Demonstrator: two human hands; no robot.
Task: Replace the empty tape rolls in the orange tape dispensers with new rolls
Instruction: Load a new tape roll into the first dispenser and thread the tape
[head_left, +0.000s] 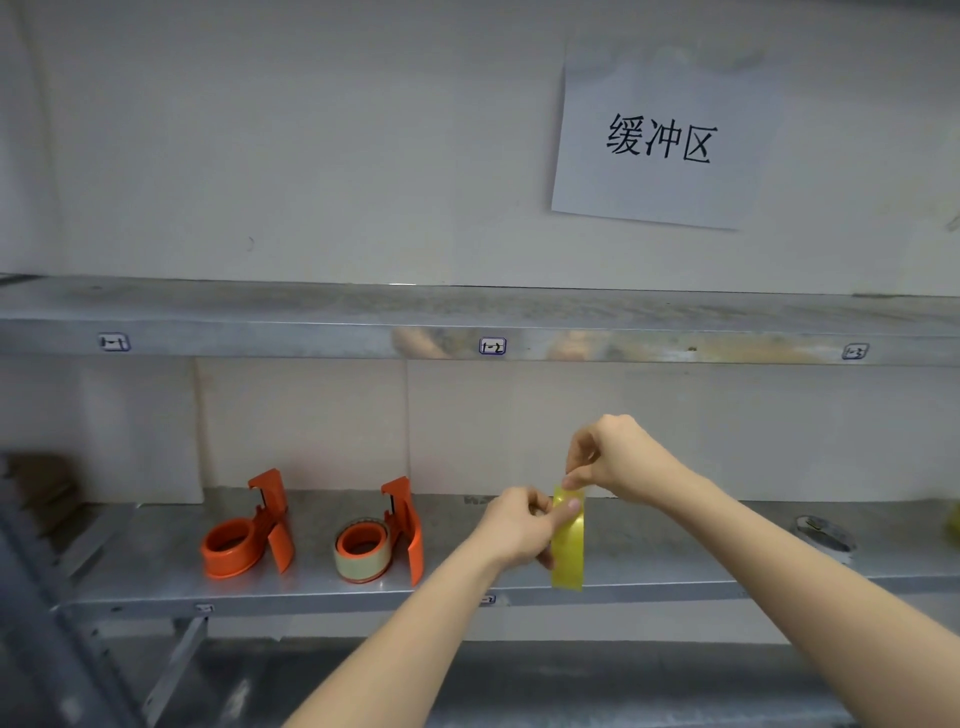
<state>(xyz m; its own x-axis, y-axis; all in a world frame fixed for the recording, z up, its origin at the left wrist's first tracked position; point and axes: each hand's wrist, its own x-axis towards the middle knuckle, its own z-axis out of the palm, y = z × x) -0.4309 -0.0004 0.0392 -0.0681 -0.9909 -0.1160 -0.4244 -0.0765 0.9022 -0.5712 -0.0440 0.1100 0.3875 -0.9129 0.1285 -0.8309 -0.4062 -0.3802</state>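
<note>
While the left-hand grip (519, 525) pinches the yellow tape (567, 558) from its left side, the right-hand grip (610, 457) pinches its top end; nearest orange dispenser (382, 540) lies well left of both.

Two orange dispensers stand side by side on the metal shelf (156, 571), blade ends up. The left dispenser (244, 535) has a bare hub, and the right dispenser (384, 535) carries a pale roll (358, 564). To their right a yellow tape roll (568, 545) is upright and edge-on, pinched near its top by the left hand (519, 525) and right hand (618, 457). Another pale tape roll (826, 538) lies far right.
</note>
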